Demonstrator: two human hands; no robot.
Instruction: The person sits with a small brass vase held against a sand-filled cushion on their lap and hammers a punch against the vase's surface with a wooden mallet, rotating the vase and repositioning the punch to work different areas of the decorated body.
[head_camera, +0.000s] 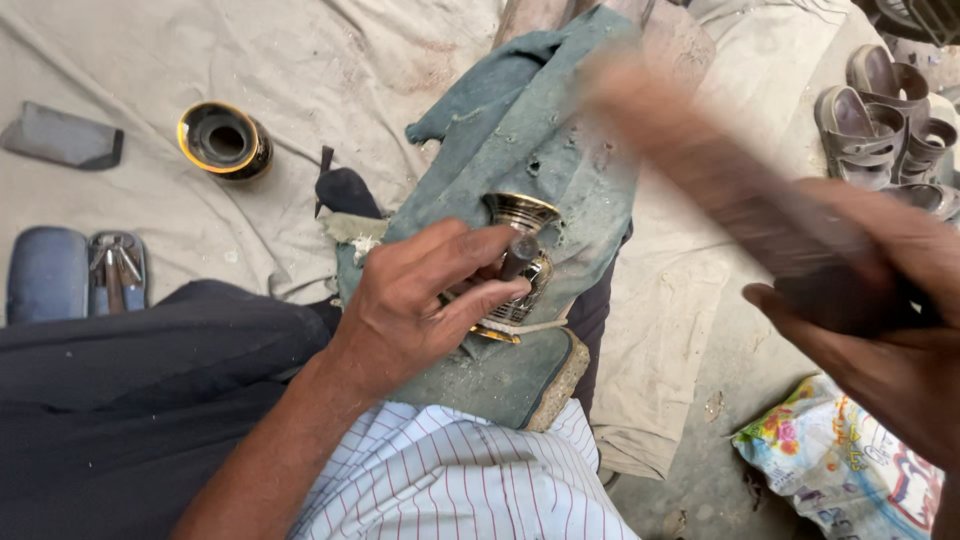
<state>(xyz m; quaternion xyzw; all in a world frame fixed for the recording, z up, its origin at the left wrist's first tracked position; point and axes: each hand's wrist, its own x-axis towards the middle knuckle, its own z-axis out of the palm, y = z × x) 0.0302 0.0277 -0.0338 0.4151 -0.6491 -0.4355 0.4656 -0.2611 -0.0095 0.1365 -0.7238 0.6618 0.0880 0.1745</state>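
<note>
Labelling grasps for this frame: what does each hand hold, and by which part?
Left hand pinches a short dark punch by its shaft against a small brass vase. Right hand grips a motion-blurred wooden mallet at its handle end.

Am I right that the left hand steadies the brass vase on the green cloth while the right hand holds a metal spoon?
Not quite. In the head view, the right hand holds a blurred wooden stick, not a spoon. The left hand does steady the brass vase on the green cloth.

the person wears a white shirt (450, 480) with thin red stripes crossing in a check, its sleeve rolled above the bare forearm, and dark navy trousers (110, 400). both the left hand (420, 300) and right hand (880, 340) are bare.
</note>
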